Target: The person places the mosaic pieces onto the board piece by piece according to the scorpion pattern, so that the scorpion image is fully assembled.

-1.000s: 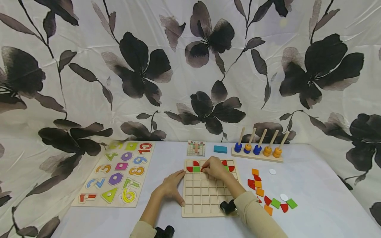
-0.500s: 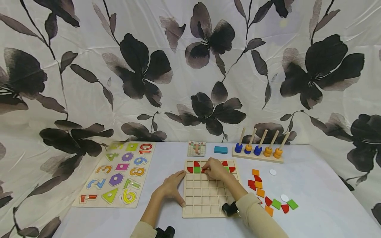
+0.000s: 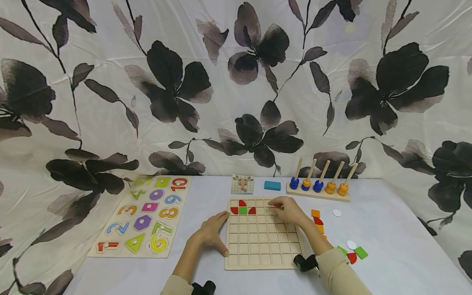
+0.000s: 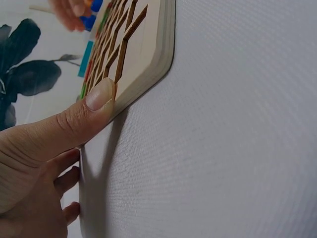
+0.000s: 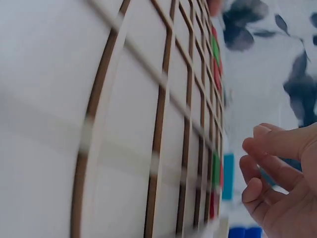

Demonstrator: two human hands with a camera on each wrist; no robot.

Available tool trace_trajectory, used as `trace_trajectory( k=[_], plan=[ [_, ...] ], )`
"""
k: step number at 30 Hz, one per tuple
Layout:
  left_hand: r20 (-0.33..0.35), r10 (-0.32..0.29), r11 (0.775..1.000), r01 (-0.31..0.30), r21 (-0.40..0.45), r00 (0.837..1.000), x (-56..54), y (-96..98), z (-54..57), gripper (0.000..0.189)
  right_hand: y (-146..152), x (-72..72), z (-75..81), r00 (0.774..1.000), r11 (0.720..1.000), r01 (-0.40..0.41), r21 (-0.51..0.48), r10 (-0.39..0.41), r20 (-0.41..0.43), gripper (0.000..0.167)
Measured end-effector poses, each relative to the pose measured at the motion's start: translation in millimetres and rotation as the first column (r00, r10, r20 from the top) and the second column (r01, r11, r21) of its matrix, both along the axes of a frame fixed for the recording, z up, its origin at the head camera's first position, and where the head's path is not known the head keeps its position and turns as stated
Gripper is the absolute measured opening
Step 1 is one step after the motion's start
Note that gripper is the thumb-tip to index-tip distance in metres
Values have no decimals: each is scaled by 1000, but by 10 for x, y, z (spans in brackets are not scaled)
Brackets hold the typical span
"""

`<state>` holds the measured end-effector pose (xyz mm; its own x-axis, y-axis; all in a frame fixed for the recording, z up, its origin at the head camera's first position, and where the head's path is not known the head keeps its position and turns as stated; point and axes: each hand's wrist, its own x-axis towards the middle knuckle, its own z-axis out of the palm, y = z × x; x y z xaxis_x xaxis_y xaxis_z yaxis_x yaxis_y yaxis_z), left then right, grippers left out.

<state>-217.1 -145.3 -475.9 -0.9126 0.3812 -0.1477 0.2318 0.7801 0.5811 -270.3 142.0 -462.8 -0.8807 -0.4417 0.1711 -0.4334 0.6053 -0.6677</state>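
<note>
My left hand point(image 3: 212, 233) rests along the left edge of a wooden grid board point(image 3: 258, 260), fingers spread. In the left wrist view its thumb point(image 4: 74, 121) presses on the board's edge. On the left of the grid's top rows sit a green square point(image 3: 242, 210) and red quarter-circle pieces point(image 3: 252, 210) around it. My right hand point(image 3: 289, 209) hovers over the top right of the board, fingers loosely bent. The right wrist view shows nothing between those fingers. It partly hides a second red and green group there, whose green piece point(image 5: 216, 168) shows in the right wrist view.
Loose pieces, including an orange square point(image 3: 315, 213), a white disc point(image 3: 337, 213) and a green square point(image 3: 361, 252), lie to the right. Behind stand a pattern card point(image 3: 242, 184), a teal block point(image 3: 272, 186) and a peg stacker point(image 3: 318, 192). A number puzzle point(image 3: 110, 237) lies left.
My right hand has let go of a red quarter-circle, now seen in the grid right of the left green square, and has moved right across the board. My left hand stays put.
</note>
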Motion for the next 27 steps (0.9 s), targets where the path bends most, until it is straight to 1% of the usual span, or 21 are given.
trace_trajectory(
  k=[3, 7, 9, 13, 17, 22, 25, 27],
  plan=[
    [-1, -1, 1000, 1, -4, 1000, 3, 6, -3, 116, 230, 54, 19, 999, 999, 51, -4, -51, 19, 22],
    [-1, -1, 1000, 1, -10, 1000, 2, 10, -13, 115, 540, 134, 24, 990, 992, 124, 6, -124, 64, 24],
    [2, 2, 1000, -2, -12, 1000, 4, 14, -13, 115, 688, 175, 21, 984, 987, 159, 13, -159, 84, 25],
    [4, 7, 1000, -7, -11, 1000, 16, 15, 8, 115, 938, 240, -4, 970, 975, 220, 35, -223, 96, 26],
    [4, 10, 1000, -10, 1, 1000, 24, 9, 15, 114, 1099, 280, -24, 948, 957, 284, 57, -289, 132, 28],
    [8, 7, 1000, -7, 6, 1000, 15, 4, -6, 115, 1216, 282, -59, 937, 948, 303, 98, -315, 149, 29],
    [6, 5, 1000, -5, 7, 1000, 5, 4, -9, 116, 1248, 261, -72, 941, 952, 285, 110, -300, 159, 30],
    [4, 2, 1000, -2, 6, 1000, -3, 4, -12, 116, 1257, 245, -86, 938, 954, 281, 109, -296, 178, 30]
  ],
)
